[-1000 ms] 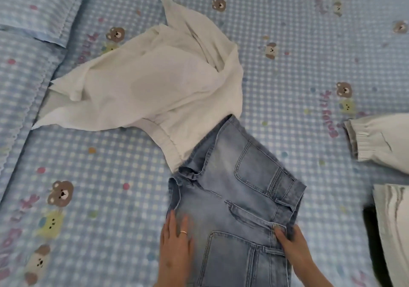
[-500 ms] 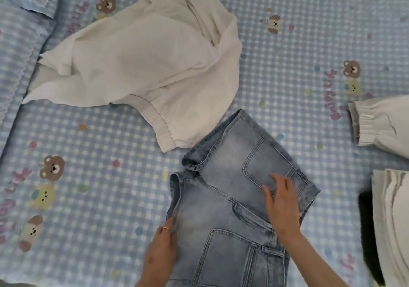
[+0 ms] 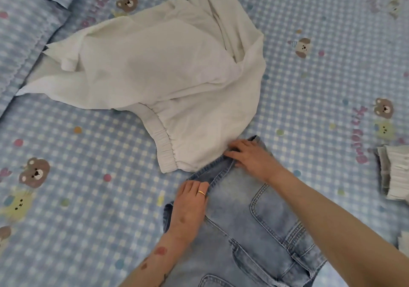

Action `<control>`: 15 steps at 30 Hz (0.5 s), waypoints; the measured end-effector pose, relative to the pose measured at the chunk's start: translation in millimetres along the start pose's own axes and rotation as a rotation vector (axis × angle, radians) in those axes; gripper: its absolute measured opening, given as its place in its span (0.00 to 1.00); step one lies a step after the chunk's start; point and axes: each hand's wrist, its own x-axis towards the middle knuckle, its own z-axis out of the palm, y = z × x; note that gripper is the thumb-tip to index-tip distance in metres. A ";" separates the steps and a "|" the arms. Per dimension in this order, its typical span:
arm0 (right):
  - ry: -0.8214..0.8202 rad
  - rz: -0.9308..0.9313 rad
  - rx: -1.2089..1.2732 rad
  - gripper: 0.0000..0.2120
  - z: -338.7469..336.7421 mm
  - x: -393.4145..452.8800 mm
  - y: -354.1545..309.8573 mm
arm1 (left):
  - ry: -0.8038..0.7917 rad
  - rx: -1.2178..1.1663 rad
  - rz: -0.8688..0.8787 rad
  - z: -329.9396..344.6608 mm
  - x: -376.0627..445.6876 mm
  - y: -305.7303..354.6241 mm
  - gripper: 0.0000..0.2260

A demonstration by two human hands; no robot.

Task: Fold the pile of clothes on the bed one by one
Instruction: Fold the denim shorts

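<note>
Now both hands have moved up the denim shorts (image 3: 250,231) to the far leg hem: the left hand (image 3: 190,207) pinches the hem, the right hand (image 3: 252,156) curls on it beside the white garment (image 3: 155,74). Lying on the blue checked bed (image 3: 77,198), the shorts run lengthwise from the near-right edge toward the white garment.

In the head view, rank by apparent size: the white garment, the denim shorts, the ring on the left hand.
1. White garment, largest.
2. Denim shorts, though partly cut off by the frame, so unsure.
3. Ring, by far smallest.
</note>
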 end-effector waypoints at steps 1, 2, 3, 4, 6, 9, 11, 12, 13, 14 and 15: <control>-0.004 -0.036 0.013 0.18 2.5 6.4 1.3 | 0.014 -0.014 -0.026 4.6 1.6 -5.7 0.14; 0.019 -0.064 0.032 0.16 4.5 10.9 3.1 | 0.029 -0.058 -0.071 8.0 0.7 -11.1 0.11; 0.051 -0.081 0.058 0.13 5.0 13.0 5.4 | 0.036 -0.124 -0.134 9.4 -1.4 -14.6 0.09; 0.070 -0.094 0.079 0.11 5.3 14.9 8.7 | 0.022 -0.198 -0.215 9.9 -3.0 -17.4 0.06; 0.051 -0.117 0.080 0.09 4.5 16.3 15.6 | -0.018 -0.367 -0.390 10.7 -5.7 -21.6 0.02; -0.001 -0.112 0.097 0.10 5.7 20.3 19.5 | -0.084 -0.561 -0.493 9.2 -9.1 -30.2 0.04; -0.002 -0.060 0.150 0.09 4.3 26.0 22.1 | -0.145 -0.533 -0.483 4.7 -13.9 -36.0 0.07; -0.004 -0.018 0.175 0.09 2.3 27.8 25.0 | -0.172 -0.479 -0.489 2.8 -16.6 -38.4 0.07; -0.010 0.021 0.174 0.09 0.1 28.4 29.4 | -0.181 -0.431 -0.496 1.8 -19.1 -40.4 0.06; -0.020 0.038 0.147 0.09 -2.3 27.8 35.5 | -0.177 -0.405 -0.509 0.8 -20.4 -41.3 0.05; -0.034 0.028 0.118 0.10 -4.5 25.6 41.5 | -0.173 -0.410 -0.529 -0.5 -19.9 -40.8 0.04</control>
